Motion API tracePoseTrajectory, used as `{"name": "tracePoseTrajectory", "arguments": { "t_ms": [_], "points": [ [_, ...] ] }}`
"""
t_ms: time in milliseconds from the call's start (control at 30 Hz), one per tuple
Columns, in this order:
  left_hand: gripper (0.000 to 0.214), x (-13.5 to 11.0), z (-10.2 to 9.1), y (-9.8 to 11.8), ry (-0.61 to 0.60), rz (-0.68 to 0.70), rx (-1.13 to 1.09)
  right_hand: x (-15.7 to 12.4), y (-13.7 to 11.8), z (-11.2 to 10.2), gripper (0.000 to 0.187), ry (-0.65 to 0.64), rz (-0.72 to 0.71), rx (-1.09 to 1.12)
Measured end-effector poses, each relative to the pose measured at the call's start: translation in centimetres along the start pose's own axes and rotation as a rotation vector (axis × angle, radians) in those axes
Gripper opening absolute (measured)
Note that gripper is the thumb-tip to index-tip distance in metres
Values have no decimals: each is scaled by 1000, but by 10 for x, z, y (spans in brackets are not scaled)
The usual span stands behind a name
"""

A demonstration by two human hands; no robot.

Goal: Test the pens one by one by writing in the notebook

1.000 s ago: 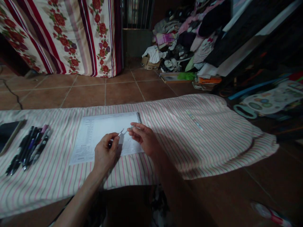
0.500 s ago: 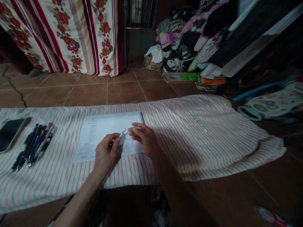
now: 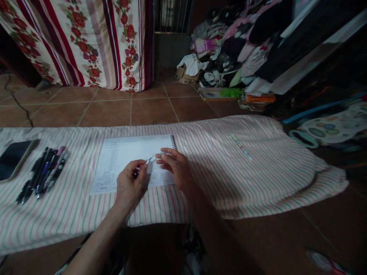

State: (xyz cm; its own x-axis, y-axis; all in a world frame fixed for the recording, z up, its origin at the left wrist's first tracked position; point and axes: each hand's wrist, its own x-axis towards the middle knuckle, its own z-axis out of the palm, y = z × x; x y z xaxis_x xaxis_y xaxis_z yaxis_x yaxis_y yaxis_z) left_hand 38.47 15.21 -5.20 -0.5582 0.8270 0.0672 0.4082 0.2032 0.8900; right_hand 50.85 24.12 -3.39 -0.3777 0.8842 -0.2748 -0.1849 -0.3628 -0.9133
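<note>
Over a spiral notebook (image 3: 137, 148), my two hands are close together at chest-side. My left hand (image 3: 129, 181) is closed, with thumb and forefinger pinching a slim white pen (image 3: 149, 159) whose thin tip points up and to the right. Just right of that tip, my right hand (image 3: 177, 168) has thumb and forefinger brought together around something small and pale that I cannot make out. Its other fingers are loosely bent. Printed text runs along the left side of the page, and faint marks show below my right fingers.
Left of the notebook lies a bunch of several pens (image 3: 43, 173), beside a dark phone (image 3: 14, 158). A pale patterned pen-like stick (image 3: 241, 147) rests on the striped cloth (image 3: 218, 179) to the right. Piled clothes (image 3: 223, 46) stand beyond on the tiled floor.
The view has shifted very slightly. Both hands keep almost the same pose, with the white pen still in my left fingers and my right fingers just beside its tip.
</note>
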Motion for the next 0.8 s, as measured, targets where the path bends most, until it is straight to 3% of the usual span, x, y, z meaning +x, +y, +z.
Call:
{"name": "tracePoseTrajectory", "arguments": {
  "t_ms": [800],
  "points": [
    [28, -1, 0, 6, -18, 13, -5, 3, 2, -1, 30, 24, -25, -34]
  ]
}}
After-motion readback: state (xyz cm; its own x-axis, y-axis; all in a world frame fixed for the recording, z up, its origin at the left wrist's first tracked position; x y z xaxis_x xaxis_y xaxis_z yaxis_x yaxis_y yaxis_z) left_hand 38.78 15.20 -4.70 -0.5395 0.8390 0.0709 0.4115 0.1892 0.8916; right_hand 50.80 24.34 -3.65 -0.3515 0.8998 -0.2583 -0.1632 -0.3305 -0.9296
